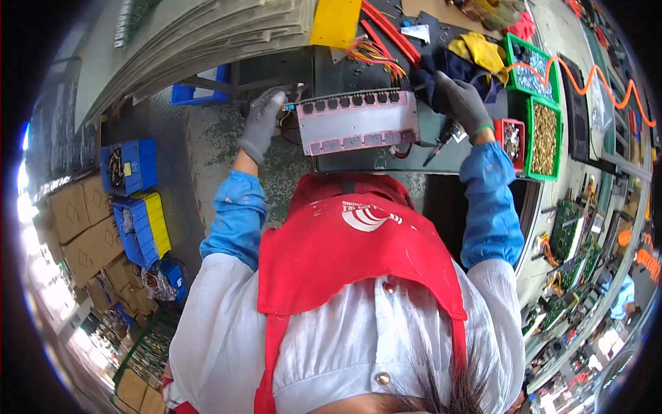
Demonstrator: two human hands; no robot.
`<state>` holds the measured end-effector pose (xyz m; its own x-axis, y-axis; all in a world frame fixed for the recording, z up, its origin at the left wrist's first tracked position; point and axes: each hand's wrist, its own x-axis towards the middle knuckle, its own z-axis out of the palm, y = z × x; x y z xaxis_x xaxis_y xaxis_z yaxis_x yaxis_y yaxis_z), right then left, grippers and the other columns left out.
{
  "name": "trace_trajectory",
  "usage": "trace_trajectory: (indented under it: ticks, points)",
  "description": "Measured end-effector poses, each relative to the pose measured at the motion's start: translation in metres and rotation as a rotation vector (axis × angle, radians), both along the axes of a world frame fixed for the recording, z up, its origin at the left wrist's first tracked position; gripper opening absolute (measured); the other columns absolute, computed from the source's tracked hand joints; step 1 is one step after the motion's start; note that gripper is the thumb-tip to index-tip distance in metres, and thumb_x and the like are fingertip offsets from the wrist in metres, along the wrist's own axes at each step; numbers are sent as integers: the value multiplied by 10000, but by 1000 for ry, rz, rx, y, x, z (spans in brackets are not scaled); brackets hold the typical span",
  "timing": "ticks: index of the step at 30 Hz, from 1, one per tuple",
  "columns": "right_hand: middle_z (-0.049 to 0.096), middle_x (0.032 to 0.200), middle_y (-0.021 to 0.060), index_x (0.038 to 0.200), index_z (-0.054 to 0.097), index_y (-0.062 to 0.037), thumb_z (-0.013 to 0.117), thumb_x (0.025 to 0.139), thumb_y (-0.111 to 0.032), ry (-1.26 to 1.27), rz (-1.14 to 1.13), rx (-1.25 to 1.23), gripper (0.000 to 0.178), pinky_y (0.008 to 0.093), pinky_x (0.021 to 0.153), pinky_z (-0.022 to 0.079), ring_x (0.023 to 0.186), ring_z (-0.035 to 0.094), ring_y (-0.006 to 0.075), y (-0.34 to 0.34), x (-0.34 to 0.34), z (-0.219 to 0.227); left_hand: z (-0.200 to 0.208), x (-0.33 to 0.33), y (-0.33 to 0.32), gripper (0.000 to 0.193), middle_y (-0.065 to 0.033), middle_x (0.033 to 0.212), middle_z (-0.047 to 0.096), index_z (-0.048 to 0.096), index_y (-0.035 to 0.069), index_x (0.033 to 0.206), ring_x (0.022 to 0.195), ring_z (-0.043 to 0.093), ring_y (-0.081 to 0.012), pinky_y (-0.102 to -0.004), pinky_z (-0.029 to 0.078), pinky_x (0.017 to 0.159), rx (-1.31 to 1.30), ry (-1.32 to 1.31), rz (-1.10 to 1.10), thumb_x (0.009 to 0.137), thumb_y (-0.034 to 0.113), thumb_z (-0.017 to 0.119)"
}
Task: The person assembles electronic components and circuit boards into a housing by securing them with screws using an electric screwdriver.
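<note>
A long silver-pink metal housing (355,123) with a row of black sockets along its far edge lies in front of me, its left end reaching past the workbench edge. My left hand (264,124), in a grey glove, is closed at that left end, beside a small blue connector (289,107) and thin wires. My right hand (465,105), also gloved, is just beyond the right end, next to a dark blue cloth (433,90). Its fingers are bent together; what they hold is hidden. Below it lies a dark tool with a pointed tip (433,154), partly covered by the wrist.
Green bins (545,138) of small brass-coloured and silver parts and a red bin (510,141) stand at right. An orange coiled hose (586,86) crosses there. Red strips (391,31) and wires (379,58) lie behind the housing. Stacked sheets (200,48) rise at far left; blue bins (131,165) stand below.
</note>
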<state>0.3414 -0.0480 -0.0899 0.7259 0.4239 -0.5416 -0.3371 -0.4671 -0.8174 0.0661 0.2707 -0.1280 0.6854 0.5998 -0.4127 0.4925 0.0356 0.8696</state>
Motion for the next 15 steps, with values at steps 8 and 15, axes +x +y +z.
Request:
trace_trajectory:
  ticks: [8,15]
  points:
    - [528,599,-15,766,655,-88,563,875,-343,249,13,-102,292,271,443,333,503,469,108,25,2,-10,6,22,-3,212,20,686,535,646,113,900,529,488,-83,-273,400,457,-447,99,93,845,312,598]
    - [544,624,-2,827,663,-43,561,874,-239,-444,225,75,225,265,476,379,521,499,113,7,-16,-24,7,13,-16,211,2,682,533,659,92,969,524,488,-103,-259,374,425,-386,32,213,832,232,578]
